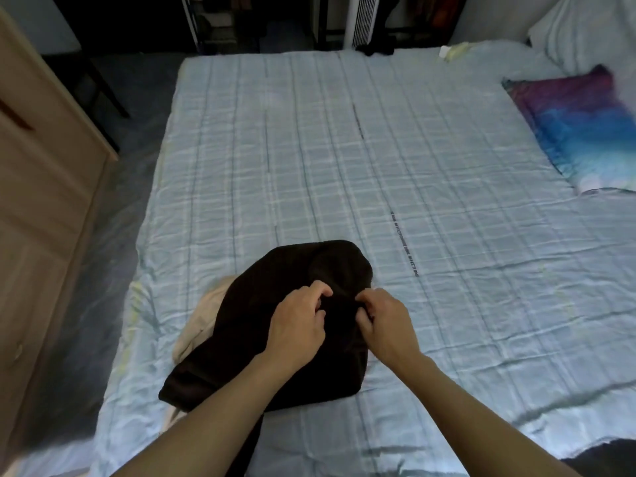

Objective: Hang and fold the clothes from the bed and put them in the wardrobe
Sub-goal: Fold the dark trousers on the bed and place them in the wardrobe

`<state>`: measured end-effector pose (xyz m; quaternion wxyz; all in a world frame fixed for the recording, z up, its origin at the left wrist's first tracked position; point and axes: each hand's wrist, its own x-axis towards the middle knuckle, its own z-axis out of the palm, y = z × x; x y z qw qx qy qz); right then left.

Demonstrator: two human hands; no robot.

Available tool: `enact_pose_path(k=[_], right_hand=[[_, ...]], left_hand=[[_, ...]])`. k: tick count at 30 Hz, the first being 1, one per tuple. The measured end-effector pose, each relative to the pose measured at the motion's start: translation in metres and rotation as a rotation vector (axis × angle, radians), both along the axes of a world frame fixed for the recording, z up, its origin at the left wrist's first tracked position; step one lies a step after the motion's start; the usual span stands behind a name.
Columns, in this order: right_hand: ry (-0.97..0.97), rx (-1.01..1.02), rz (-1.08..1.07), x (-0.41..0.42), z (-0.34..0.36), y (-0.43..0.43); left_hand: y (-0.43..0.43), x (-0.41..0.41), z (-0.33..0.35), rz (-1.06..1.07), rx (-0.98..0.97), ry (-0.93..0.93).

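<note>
Both hands at 6 o'clock, near edge of bed [309,149]; left hand [297,327] and right hand [387,325] side by side, fingers curled, each pinching the cloth of the dark garment [285,270] near its middle; garment lies bunched on the sheet, not yet flat; beige garment [203,315] pokes out from under it at 8 o'clock; no other clothes seen on the bed.

Step, as I read it: gripping the dark one to lift or spread it for folding; early in that item.

Next: pull it clear of the beige one, shake it flat, find the edges.

Further out: pillow [581,132] at 2 o'clock; cabinet [44,201] at 9; dark rack [241,22] and white fan [361,22] at 12, past the bed; which one is the wardrobe, can't tell.
</note>
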<state>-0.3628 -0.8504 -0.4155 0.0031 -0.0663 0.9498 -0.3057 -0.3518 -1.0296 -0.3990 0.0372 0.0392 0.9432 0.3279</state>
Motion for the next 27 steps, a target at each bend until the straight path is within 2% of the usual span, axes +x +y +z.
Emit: enact_pose_path(k=[5, 8, 12, 19, 23, 25, 27], right_hand=[[0.131, -0.176, -0.082, -0.006, 0.086, -0.012], [0.225, -0.246, -0.069, -0.012, 0.138, -0.021], [0.349, -0.244, 0.004, -0.014, 0.195, -0.039], [0.519, -0.327, 0.085, -0.012, 0.279, -0.072], [0.515, -0.466, 0.079, -0.017, 0.315, -0.067], [0.444, -0.540, 0.148, -0.014, 0.324, -0.058], [0.340, -0.513, 0.237, -0.008, 0.321, -0.049]], left_hand=[[-0.006, -0.006, 0.088, 0.026, 0.143, 0.116], [-0.013, 0.003, 0.137, 0.006, 0.255, 0.112], [-0.027, 0.020, 0.180, -0.071, 0.113, 0.117], [-0.045, 0.018, 0.243, 0.036, 0.102, 0.440], [-0.056, 0.010, 0.285, 0.025, 0.099, 0.589], [-0.062, 0.004, 0.303, 0.032, 0.097, 0.635], [-0.068, -0.002, 0.319, 0.053, 0.096, 0.669]])
